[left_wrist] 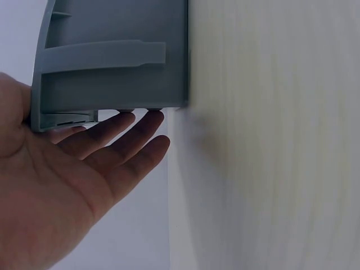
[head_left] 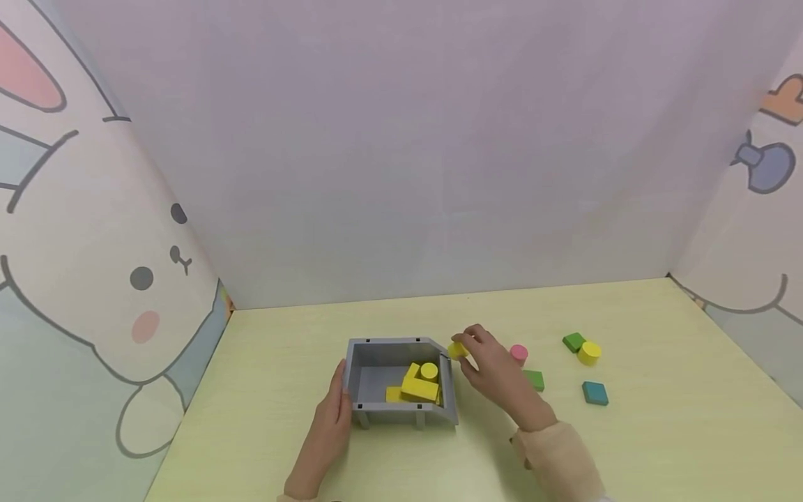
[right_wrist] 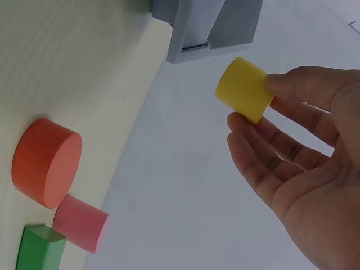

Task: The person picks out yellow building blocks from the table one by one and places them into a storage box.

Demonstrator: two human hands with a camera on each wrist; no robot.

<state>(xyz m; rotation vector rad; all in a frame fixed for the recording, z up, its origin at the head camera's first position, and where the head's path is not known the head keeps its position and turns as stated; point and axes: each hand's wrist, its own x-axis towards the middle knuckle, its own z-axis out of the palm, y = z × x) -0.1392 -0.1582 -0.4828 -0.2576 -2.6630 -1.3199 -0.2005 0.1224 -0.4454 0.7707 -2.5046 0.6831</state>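
A grey storage bin (head_left: 401, 416) sits on the table with several yellow blocks (head_left: 419, 389) inside, among them a yellow cylinder (head_left: 429, 371) standing upright. My left hand (head_left: 331, 420) holds the bin at its left end; in the left wrist view the fingertips (left_wrist: 153, 118) lie along the end wall under the rim, and the thumb is mostly hidden. Just beyond the bin's right lip, my right hand (head_left: 495, 369) pinches another yellow cylinder (right_wrist: 243, 90) between thumb and fingers, above the tabletop.
Right of the bin lie a pink cylinder (head_left: 518, 354), a green block (head_left: 534, 380), a smaller green block (head_left: 574, 341), a yellow cylinder (head_left: 590, 353) and a teal block (head_left: 595, 393). An orange cylinder (right_wrist: 48, 163) shows in the right wrist view. Pale walls enclose the table (head_left: 282, 355).
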